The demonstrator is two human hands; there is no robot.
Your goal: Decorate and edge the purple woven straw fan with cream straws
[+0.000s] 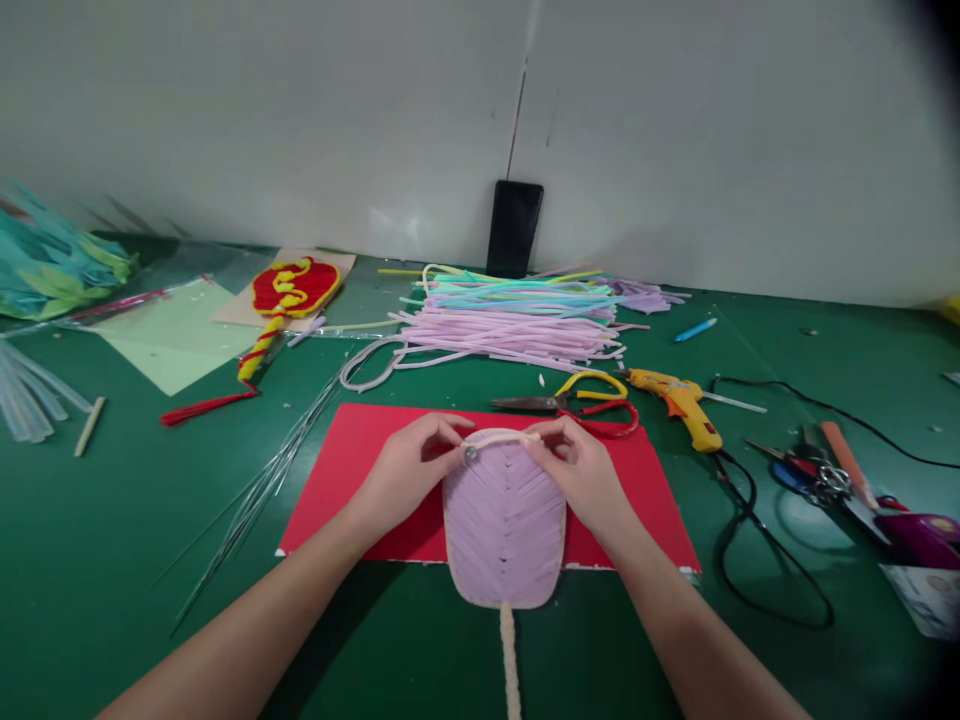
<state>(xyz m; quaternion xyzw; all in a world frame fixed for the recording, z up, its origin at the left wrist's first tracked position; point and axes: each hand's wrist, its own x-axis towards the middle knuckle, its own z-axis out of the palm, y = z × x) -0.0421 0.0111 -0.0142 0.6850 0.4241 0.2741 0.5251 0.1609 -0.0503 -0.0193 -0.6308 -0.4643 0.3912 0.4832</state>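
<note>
A lilac hand fan (pixel 506 520) with a pale edge lies partly on a red board (pixel 345 470). Its cream, fuzzy-wrapped handle (pixel 510 660) points toward me. Along the fan's top edge runs a cream pipe cleaner (pixel 499 437), bowed slightly upward. My left hand (pixel 416 465) pinches its left end between thumb and forefinger, beside a small round silvery piece (pixel 470 453). On the other side, my right hand (pixel 577 465) pinches the pipe cleaner's right end at the fan's upper corner. Both hands' fingertips touch the fan's rim.
Yellow-and-red scissors (pixel 592 400) lie just behind the board, with a yellow glue gun (pixel 679 400) to their right. Pastel pipe cleaners (pixel 510 325) are piled behind, before a propped phone (pixel 515 228). Thin wires (pixel 262 485) and a red-yellow fan (pixel 296 287) lie left; more tools (pixel 817 475) right.
</note>
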